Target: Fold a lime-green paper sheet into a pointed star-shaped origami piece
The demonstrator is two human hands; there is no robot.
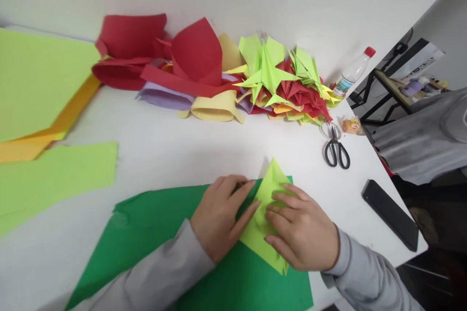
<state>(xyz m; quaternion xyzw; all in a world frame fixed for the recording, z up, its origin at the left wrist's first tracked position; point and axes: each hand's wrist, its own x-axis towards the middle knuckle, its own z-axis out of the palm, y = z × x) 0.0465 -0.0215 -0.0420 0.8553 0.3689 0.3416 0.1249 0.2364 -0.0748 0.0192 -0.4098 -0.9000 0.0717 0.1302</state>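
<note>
A folded light-green sheet of paper with a pointed top lies on a large dark-green sheet. My left hand is at its left edge, thumb and forefinger against the paper. From the right, my right hand grips the folded paper, its bent fingers across the middle and hiding part of the folds. The lower corner of the piece shows split layers.
Light-green sheets lie at the left over orange paper. Along the wall are curled red paper and folded paper stars. Scissors, a bottle, a snack packet and a black phone stand or lie rightward.
</note>
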